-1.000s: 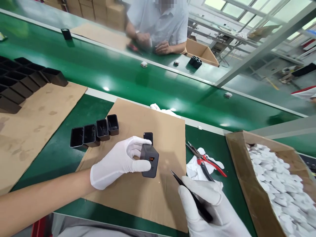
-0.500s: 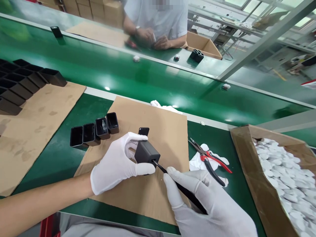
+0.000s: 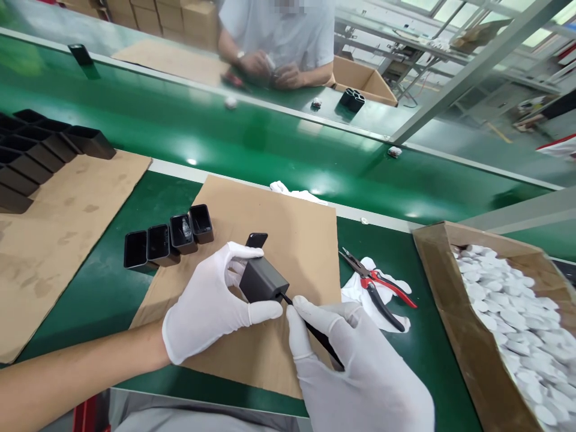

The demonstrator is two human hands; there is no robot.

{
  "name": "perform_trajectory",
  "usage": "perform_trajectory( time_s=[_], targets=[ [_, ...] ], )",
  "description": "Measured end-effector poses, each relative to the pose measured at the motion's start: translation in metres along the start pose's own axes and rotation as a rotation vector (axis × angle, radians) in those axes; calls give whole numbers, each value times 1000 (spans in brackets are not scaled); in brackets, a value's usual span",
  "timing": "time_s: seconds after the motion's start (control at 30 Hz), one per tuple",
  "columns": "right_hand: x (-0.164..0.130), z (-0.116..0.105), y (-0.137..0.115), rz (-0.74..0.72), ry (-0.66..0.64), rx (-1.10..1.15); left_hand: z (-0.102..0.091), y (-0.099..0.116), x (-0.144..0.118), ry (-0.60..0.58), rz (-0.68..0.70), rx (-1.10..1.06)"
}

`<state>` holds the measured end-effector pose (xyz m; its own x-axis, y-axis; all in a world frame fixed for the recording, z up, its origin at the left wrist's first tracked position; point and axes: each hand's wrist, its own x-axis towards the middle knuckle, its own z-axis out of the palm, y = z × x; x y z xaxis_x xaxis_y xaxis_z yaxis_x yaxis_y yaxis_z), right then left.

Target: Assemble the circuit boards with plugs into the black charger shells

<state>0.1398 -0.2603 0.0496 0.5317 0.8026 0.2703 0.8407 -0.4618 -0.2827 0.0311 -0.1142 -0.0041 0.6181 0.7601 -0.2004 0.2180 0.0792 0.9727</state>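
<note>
My left hand (image 3: 213, 303), in a white glove, grips a dark grey rectangular case (image 3: 265, 279) over the cardboard sheet, thumb below and fingers behind. Past its far end shows a small glossy black piece (image 3: 257, 240); whether it is joined to the case I cannot tell. My right hand (image 3: 355, 360), also gloved, pinches slim black tweezers (image 3: 321, 339) between thumb and fingers. Their pointed tip is at the near end face of the case, at or inside a small opening there. Several similar open black cases (image 3: 137, 249) stand in a row beyond my left hand.
Red-and-black pliers (image 3: 373, 282) lie on a white glove (image 3: 402, 288) at right. A carton (image 3: 454, 324) of white round pieces stands further right. More black cases (image 3: 90, 141) sit on cardboard (image 3: 81, 210) at left. A green conveyor belt (image 3: 279, 138) runs between me and a co-worker (image 3: 279, 45).
My right hand and the tweezers have moved left, closer to the case, and less of the tweezers shows. Pieces on the belt have shifted left. My left hand keeps its grip.
</note>
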Motion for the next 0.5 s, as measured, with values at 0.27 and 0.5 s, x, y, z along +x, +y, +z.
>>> perform_trajectory(
  time_s=[0.27, 0.5],
  targets=[
    [3, 25, 7, 164, -134, 118, 1, -9, -3, 94, 193, 123],
    [1, 38, 12, 201, -255, 267, -2, -13, -5, 175, 372, 292]
  ],
)
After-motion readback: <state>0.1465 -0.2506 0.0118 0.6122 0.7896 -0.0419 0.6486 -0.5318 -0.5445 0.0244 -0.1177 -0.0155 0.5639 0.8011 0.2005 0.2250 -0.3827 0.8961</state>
